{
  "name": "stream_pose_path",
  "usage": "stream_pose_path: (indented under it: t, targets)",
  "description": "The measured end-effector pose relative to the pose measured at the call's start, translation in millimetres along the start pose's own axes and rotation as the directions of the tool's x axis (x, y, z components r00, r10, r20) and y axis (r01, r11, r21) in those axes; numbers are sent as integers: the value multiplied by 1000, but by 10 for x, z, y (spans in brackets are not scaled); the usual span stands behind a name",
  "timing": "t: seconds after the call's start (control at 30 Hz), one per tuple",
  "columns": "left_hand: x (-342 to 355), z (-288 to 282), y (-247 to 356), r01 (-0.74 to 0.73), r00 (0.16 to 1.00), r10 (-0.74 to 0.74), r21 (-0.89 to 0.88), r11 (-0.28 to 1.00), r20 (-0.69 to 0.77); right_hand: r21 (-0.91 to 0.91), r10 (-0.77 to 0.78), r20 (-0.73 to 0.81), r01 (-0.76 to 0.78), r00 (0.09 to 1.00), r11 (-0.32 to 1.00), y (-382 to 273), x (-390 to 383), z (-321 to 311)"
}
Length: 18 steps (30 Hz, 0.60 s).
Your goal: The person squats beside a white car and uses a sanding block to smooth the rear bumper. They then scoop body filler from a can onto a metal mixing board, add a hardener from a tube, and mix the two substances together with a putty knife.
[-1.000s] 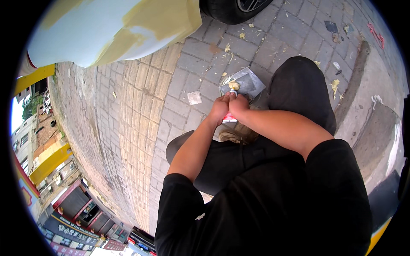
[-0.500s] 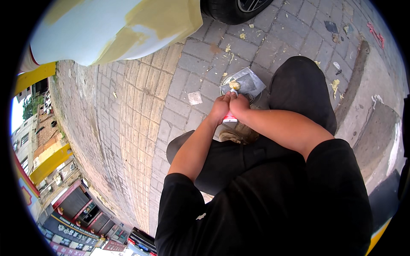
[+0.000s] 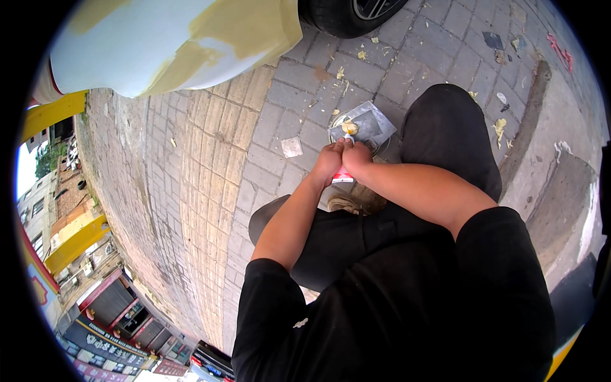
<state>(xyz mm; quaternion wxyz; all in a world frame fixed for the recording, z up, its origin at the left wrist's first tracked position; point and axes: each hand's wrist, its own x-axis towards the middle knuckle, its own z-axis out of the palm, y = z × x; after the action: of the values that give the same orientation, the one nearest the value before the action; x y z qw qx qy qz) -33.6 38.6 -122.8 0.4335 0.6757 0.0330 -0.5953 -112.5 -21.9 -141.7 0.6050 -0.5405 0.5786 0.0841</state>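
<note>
My left hand (image 3: 329, 160) and my right hand (image 3: 358, 156) are pressed together over a small red and white tube (image 3: 344, 176), both gripping it. The tube's white tip points at a grey metal plate (image 3: 366, 122) that lies on the paving just beyond the hands. A yellowish blob of paste (image 3: 349, 127) sits on the plate near my fingertips. I am crouched, with my black-trousered knees on both sides and a brown shoe (image 3: 356, 202) below the hands.
A white and yellow-patched car body (image 3: 184, 38) and its tyre (image 3: 347, 14) stand close ahead. A pale paper scrap (image 3: 291, 147) lies on the grey paving bricks (image 3: 210, 165). Yellowish flakes litter the ground. A curb (image 3: 531, 121) runs at right.
</note>
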Motion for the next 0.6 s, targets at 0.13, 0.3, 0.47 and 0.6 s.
stream_pose_path:
  t: [0.13,0.3,0.47,0.6]
  targets:
    - [-1,-5,-7,9,1000,-8,32,999,-16,-20,31,65,-30,997,999,-46,-25,-48]
    - [33,-5,-26,6,1000,-6,42,999,-20,-14,38,41,-38,998,999,-32,-15,-35]
    - [11,-10,-15,32,999,-30,59,998,-35,-8,57,55,-57,997,998,-48,-47,-43]
    - [22,-50,-45,43,998,-40,63,997,-41,-48,79,97,-75,992,996,-66,-32,-41]
